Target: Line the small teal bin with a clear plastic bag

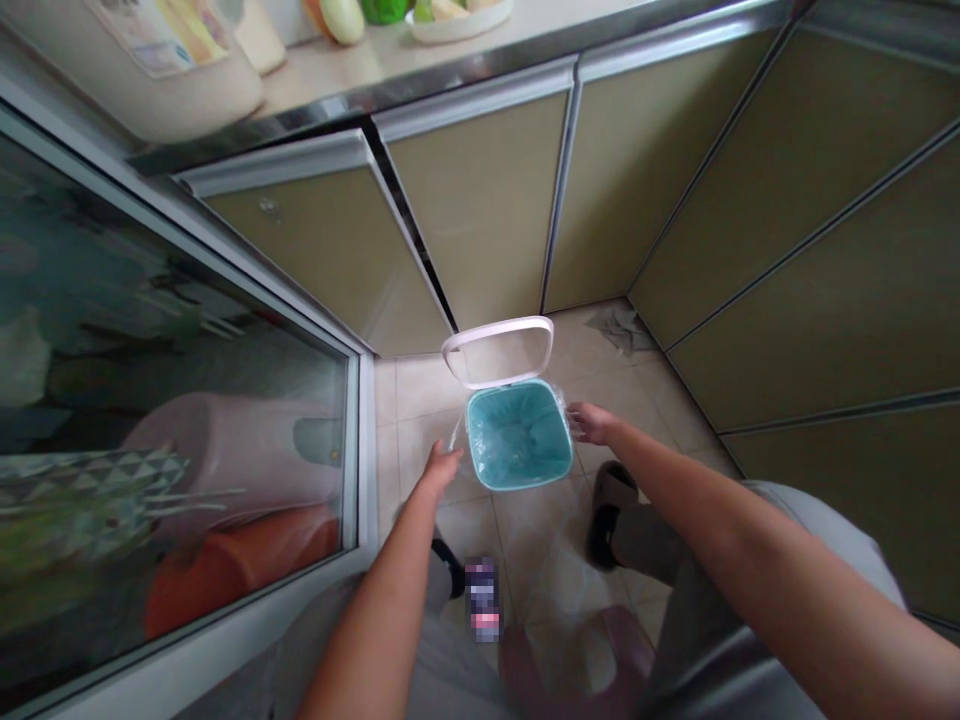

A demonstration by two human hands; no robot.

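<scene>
A teal trash bin (555, 470) stands on the tiled floor between my hands. Its pale pink rim ring (536, 325) is tipped up at the back. Clear plastic of a bin liner (517, 430) lines the inside and hangs over the left and right sides. At the bin's left, my left hand (441, 468) is closed on a whitish strip of the liner. My right hand (592, 422) pinches the liner's loose edge at the right side, fingertips close to the bin wall.
Cabinet doors (472, 200) rise behind the bin, the left one slightly ajar. A glass door (364, 450) is at left. A crumpled grey cloth (621, 328) lies near the corner. On the floor are a blurred pack (482, 600) and my slippered foot (604, 530).
</scene>
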